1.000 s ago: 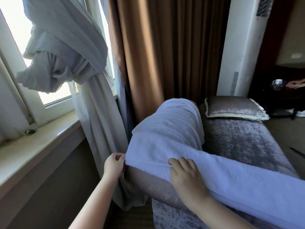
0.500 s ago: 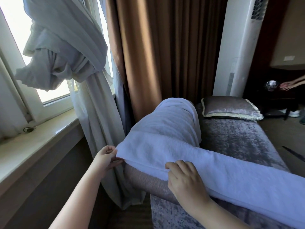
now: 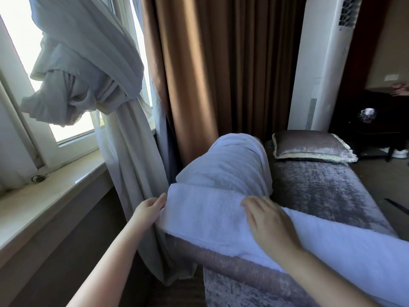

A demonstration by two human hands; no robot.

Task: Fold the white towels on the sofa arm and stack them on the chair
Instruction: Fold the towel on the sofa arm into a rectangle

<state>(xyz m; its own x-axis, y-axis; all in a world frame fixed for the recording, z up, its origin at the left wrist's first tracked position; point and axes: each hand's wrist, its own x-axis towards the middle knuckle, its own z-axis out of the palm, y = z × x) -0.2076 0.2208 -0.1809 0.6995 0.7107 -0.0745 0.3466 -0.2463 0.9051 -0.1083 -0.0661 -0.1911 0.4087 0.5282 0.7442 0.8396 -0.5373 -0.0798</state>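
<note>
A long white towel (image 3: 208, 216) lies folded lengthwise across the grey velvet sofa arm (image 3: 230, 264) and runs off to the lower right. Behind it a second white towel (image 3: 232, 165) is draped over the far part of the arm. My left hand (image 3: 149, 210) holds the near towel's left end, fingers against its edge. My right hand (image 3: 267, 222) lies flat on top of the towel, fingers spread and straight, pressing it down. No chair is in view.
The sofa seat (image 3: 327, 191) with a grey cushion (image 3: 309, 147) extends to the right. Knotted sheer curtain (image 3: 88, 80), brown drape (image 3: 221, 69) and window sill (image 3: 44, 196) stand at left. A tall white air conditioner (image 3: 318, 67) is behind; another person's hand (image 3: 400, 89) at far right.
My right hand slid up from the towel's front edge onto its top. My left hand carried the left end upward and over the arm, and the folded towel now sits higher.
</note>
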